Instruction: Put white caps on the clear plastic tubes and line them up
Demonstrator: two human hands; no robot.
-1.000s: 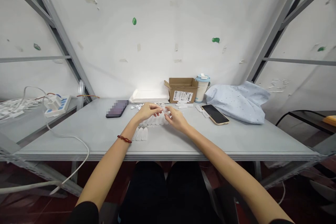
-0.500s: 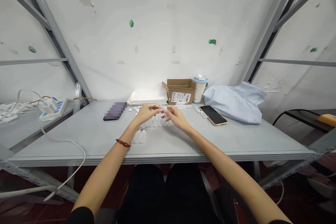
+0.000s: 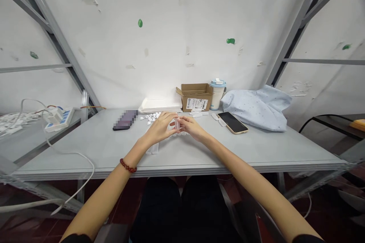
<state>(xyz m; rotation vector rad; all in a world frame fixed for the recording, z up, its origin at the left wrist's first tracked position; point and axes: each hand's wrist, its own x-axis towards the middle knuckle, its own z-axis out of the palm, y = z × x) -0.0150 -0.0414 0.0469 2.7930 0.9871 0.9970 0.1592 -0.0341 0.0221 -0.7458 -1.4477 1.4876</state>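
Farthest out to the left of the hands lies a flat dark slab (image 3: pixel 125 120) with a blurred-out face. Nearer in, small white pieces (image 3: pixel 153 116) are scattered just beyond the left hand (image 3: pixel 160 127), and a pair of translucent pieces (image 3: pixel 155 149) lies on the near side of it, long axes running roughly toward the body.

The left hand is loosely curved, fingers over the top and thumb low; whether it grips or only steadies, I cannot tell. Between the two hands stands a translucent tube (image 3: pixel 177 123), its long axis close to upright, so its ends point up and down rather than at either palm. The right hand (image 3: pixel 191 127) is the nearer, its thumb and fingers closed on the tube from the right side.

Below the meeting fingers, more translucent pieces (image 3: pixel 183 133) show on the table (image 3: pixel 205 155), partly hidden. Beyond the right hand lie further tubes (image 3: pixel 197 114), before a cardboard box (image 3: pixel 196 97); farther right, a phone (image 3: pixel 233 122).
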